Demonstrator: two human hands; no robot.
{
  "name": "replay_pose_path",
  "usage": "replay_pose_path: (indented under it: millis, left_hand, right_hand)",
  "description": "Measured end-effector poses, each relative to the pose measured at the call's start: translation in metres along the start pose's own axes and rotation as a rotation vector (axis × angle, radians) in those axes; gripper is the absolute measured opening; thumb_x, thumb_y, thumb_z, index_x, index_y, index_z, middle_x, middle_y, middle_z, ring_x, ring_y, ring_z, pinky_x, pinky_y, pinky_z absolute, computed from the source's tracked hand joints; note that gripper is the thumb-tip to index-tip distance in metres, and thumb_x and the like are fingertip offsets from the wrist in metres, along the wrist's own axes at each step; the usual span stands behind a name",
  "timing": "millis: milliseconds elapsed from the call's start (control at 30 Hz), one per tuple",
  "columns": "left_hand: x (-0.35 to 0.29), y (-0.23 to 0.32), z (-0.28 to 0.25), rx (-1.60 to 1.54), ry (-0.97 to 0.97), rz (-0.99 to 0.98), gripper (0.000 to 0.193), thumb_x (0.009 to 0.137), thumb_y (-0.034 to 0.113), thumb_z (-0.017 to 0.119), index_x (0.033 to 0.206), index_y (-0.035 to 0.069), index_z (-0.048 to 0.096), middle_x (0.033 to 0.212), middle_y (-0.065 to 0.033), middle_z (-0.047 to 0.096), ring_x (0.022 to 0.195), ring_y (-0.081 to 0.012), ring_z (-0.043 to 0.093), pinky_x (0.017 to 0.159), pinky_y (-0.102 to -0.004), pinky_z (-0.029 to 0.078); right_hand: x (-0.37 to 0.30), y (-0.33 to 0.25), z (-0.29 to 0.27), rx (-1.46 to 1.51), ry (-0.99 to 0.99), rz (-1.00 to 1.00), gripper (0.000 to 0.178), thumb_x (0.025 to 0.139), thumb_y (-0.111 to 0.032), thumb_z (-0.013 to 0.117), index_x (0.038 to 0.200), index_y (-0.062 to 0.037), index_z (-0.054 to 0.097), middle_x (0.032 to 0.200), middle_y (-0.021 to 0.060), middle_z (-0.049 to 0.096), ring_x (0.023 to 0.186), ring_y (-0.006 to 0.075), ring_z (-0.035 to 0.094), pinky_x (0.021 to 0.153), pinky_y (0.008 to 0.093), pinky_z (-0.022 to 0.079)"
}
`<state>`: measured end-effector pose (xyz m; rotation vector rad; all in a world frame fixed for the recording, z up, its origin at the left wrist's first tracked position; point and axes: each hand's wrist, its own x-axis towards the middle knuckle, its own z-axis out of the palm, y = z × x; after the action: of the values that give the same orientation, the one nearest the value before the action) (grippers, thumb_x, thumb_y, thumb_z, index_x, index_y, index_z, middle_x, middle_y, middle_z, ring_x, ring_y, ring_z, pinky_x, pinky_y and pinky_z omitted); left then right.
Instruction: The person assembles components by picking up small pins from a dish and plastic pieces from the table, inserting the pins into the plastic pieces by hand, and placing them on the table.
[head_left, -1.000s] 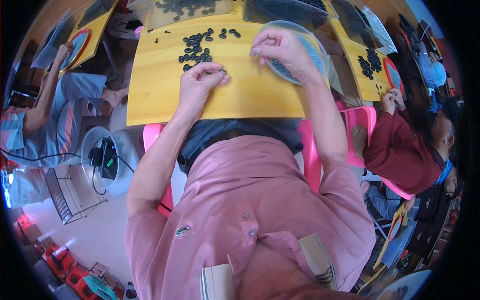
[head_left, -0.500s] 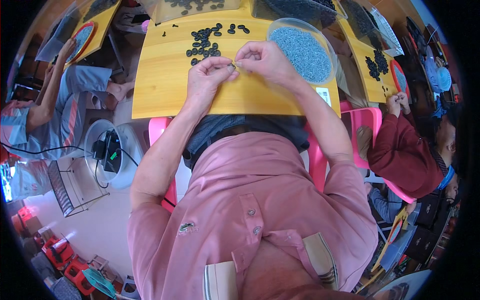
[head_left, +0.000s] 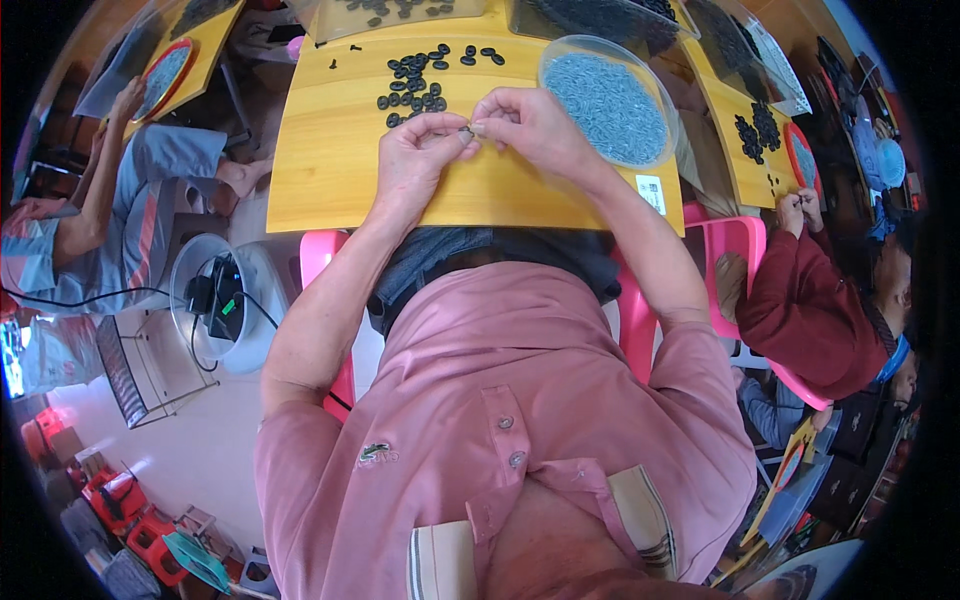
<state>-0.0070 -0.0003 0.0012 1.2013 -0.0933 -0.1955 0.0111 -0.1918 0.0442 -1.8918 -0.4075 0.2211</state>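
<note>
Over the yellow table (head_left: 330, 170), my left hand (head_left: 418, 155) and my right hand (head_left: 530, 122) meet with fingertips nearly touching. Pinched in my left thumb and forefinger is a small dark piece (head_left: 465, 131), mostly covered by the fingers. My right thumb and fingers are closed against its other side; whether they grip a separate tiny part cannot be made out. Just beyond my left hand lie several small black oval pieces (head_left: 408, 85) in a loose group. To the right of my right hand stands a round clear tub (head_left: 672, 120) filled with short blue-grey pieces (head_left: 605, 108).
Clear bins (head_left: 400, 25) of dark parts line the table's far edge. A few tiny black bits (head_left: 333, 64) lie far left. Other people work at side tables, one in a dark red sleeve (head_left: 800, 285). A bucket (head_left: 205, 300) with a black device stands at left.
The whole view has shifted very slightly. My hands keep the same pinch, with only a small movement of the fingers.
</note>
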Motion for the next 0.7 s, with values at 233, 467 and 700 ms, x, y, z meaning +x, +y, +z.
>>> replay_pose_path:
  millis: [233, 467, 700]
  left_hand:
    - [-0.002, -0.001, 0.0, 0.024, 0.01, 0.037, 0.019, 0.088, 0.001, 0.071, 0.105, -0.006, 0.067, 0.091, -0.0125, 0.073, 0.082, -0.0141, 0.071, 0.079, -0.0245, 0.055]
    - [0.002, 0.007, -0.002, 0.034, 0.057, 0.112, 0.018, 0.089, -0.002, 0.069, 0.107, -0.005, 0.066, 0.092, -0.0125, 0.071, 0.084, -0.0172, 0.07, 0.081, -0.0271, 0.056]
    - [0.015, 0.016, -0.014, -0.124, 0.286, 0.169, 0.02, 0.089, -0.002, 0.068, 0.108, -0.006, 0.067, 0.091, -0.0113, 0.07, 0.077, -0.0148, 0.068, 0.073, -0.0245, 0.055]
  right_hand:
    - [-0.002, -0.001, 0.01, 0.003, 0.032, 0.008, 0.019, 0.092, -0.016, 0.065, 0.094, 0.0021, 0.068, 0.072, 0.0014, 0.067, 0.062, 0.006, 0.058, 0.056, 0.0239, 0.046]
    - [-0.001, -0.008, 0.005, 0.049, 0.096, -0.013, 0.019, 0.093, -0.016, 0.065, 0.096, 0.0023, 0.069, 0.074, 0.0032, 0.069, 0.061, 0.0072, 0.058, 0.058, 0.024, 0.048]
    - [0.003, -0.005, 0.004, -0.41, 0.182, -0.088, 0.017, 0.087, -0.014, 0.066, 0.099, -0.0037, 0.072, 0.082, 0.0109, 0.07, 0.069, 0.0203, 0.065, 0.065, 0.0341, 0.051]
